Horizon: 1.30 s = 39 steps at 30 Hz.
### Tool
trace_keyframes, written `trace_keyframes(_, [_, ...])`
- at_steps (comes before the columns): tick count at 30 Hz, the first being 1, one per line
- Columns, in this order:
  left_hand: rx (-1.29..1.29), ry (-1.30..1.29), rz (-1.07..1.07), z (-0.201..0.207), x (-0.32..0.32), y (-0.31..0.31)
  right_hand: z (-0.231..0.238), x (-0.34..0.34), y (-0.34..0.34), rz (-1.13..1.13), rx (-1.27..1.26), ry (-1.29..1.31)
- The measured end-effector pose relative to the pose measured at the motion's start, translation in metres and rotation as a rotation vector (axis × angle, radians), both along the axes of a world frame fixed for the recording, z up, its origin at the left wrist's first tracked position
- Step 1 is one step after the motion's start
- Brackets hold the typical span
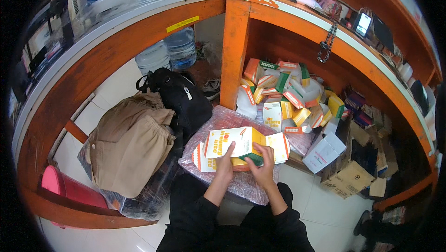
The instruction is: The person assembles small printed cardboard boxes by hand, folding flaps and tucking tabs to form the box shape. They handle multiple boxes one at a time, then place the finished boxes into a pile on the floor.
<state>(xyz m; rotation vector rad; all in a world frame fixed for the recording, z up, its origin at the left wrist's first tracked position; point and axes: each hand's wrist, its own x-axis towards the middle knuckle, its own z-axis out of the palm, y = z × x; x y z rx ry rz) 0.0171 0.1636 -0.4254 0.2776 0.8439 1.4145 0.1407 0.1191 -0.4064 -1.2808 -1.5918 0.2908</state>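
Observation:
In front of me I hold a white, yellow and green food carton (pixel 233 141) with orange print. The fingers of my left hand (pixel 225 167) close on its lower edge, thumb on the white face. My right hand (pixel 262 164) grips the green and yellow end, thumb below and fingers bent over the side. Under it, more flat-looking white cartons (pixel 280 147) stick out to both sides. They lie on a bundle wrapped in clear plastic (pixel 241 188), just above my knees.
To the right, a heap of folded-up cartons (pixel 278 89) fills the space under the orange counter (pixel 234 52). A white box (pixel 324 152) and an open brown cardboard box (pixel 346 180) stand beside it. Leftward lie brown trousers (pixel 132 140), a black backpack (pixel 190 103) and a pink bin (pixel 69 191).

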Motion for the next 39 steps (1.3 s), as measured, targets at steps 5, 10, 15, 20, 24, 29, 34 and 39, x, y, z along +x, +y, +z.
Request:
trace_keyframes(5, [0.04, 0.116, 0.041, -0.012, 0.004, 0.0, -0.008, 0.017, 0.03, -0.039, -0.016, 0.079])
trace_keyframes(10, [0.17, 0.541, 0.223, -0.03, 0.009, -0.02, -0.01, 0.014, 0.047, -0.019, -0.15, -0.169])
trace_keyframes(15, [0.226, 0.518, 0.288, -0.046, 0.013, -0.041, 0.002, 0.001, 0.052, 0.063, -0.239, -0.31])
trace_keyframes(20, [0.081, 0.383, 0.174, -0.035, -0.024, -0.04, -0.001, -0.015, 0.055, -0.009, -0.438, -0.511])
trace_keyframes(24, [0.295, 0.71, 0.492, 0.002, -0.073, -0.03, -0.014, -0.02, 0.056, -0.06, -0.369, -0.589])
trace_keyframes(29, [0.817, 1.696, -0.091, 0.03, -0.084, -0.005, -0.023, -0.022, 0.059, -0.124, -0.349, -0.674])
trace_keyframes(34, [0.498, 1.921, -0.537, -0.016, -0.066, 0.017, -0.026, -0.022, 0.057, -0.11, -0.335, -0.643])
trace_keyframes(39, [0.475, 1.628, -0.318, -0.03, -0.062, 0.022, -0.03, -0.024, 0.057, -0.121, -0.308, -0.658])
